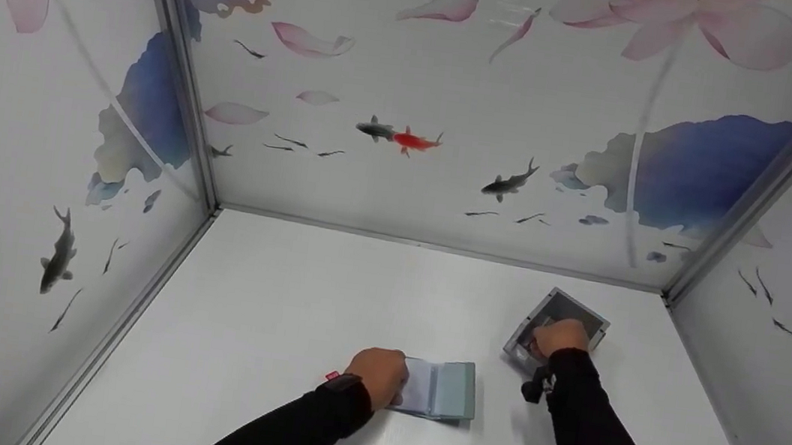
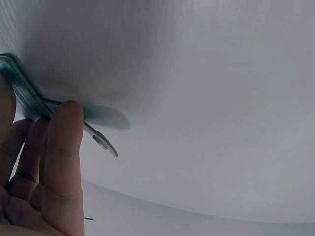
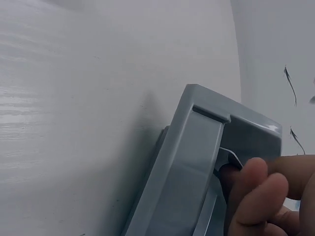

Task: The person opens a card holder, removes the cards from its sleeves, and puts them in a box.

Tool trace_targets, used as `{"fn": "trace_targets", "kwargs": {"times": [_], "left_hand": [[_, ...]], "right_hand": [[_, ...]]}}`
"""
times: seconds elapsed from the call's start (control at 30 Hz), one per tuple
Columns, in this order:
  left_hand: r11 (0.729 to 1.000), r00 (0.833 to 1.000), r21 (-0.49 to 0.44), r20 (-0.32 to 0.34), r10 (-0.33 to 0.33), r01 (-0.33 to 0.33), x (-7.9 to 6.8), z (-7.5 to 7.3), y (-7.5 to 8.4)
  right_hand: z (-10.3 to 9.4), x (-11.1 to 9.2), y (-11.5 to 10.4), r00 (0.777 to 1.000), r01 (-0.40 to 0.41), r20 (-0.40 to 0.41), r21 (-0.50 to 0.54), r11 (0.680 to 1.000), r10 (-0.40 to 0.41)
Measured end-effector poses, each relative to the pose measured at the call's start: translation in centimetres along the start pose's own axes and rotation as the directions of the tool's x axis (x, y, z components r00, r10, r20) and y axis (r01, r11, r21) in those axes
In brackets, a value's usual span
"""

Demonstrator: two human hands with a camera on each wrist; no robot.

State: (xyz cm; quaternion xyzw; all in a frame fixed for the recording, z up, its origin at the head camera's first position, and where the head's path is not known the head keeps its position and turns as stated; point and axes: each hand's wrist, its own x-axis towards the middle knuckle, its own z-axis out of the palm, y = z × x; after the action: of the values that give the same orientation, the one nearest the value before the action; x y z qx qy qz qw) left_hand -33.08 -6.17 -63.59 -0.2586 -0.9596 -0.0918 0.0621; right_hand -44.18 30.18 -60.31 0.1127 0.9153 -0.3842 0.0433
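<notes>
My left hand point(image 1: 377, 375) grips the left side of a small pale-green card holder point(image 1: 452, 390), which is spread open on the white table with its light inner sleeves facing up. Close up in the left wrist view, the holder's teal edge point(image 2: 24, 91) lies between thumb and fingers, and a strap with a metal snap point(image 2: 101, 141) sticks out. My right hand point(image 1: 561, 339) reaches into a grey open box point(image 1: 590, 316). Its fingers point(image 3: 256, 201) are curled at a thin, pale-edged, card-like piece point(image 3: 230, 151) inside; most of that piece is hidden.
The white table point(image 1: 283, 277) is bounded by a back wall point(image 1: 369, 196) and side walls printed with flowers and fish. Metal strips point(image 1: 205, 207) run along the corners. The grey box stands at the table's back right, turned at an angle.
</notes>
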Motion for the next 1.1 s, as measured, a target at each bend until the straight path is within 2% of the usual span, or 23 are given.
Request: {"fn": "trace_targets", "kwargs": {"times": [0.13,0.23,0.33,0.57,0.8,1.1], "left_hand": [[1.000,1.000,0.023,-0.003,0.009,-0.009,-0.1,0.1,0.0],[0.999,1.000,0.030,-0.018,0.021,-0.020,-0.1,0.1,0.1],[0.999,0.999,0.035,-0.028,0.031,-0.030,-0.1,0.1,0.0],[0.999,0.999,0.028,-0.024,0.036,-0.035,-0.3,-0.2,0.1],[0.999,0.999,0.007,-0.012,0.032,-0.032,-0.4,-0.4,0.2],[0.999,0.998,-0.002,-0.036,0.052,-0.052,-0.5,-0.2,0.2]], "right_hand": [[0.8,2.1,1.6,0.999,0.035,-0.006,-0.069,0.997,-0.035],[1.2,2.6,2.1,0.997,0.051,-0.048,-0.123,0.991,-0.058],[1.2,1.7,1.5,0.996,0.056,-0.069,-0.106,0.993,-0.064],[0.8,-1.9,-1.1,0.995,0.032,-0.095,-0.008,0.999,-0.033],[0.5,-3.3,-1.8,0.997,0.004,-0.073,0.007,1.000,-0.003],[-0.3,-4.6,-2.1,0.998,0.034,-0.045,-0.040,0.999,-0.035]]}}
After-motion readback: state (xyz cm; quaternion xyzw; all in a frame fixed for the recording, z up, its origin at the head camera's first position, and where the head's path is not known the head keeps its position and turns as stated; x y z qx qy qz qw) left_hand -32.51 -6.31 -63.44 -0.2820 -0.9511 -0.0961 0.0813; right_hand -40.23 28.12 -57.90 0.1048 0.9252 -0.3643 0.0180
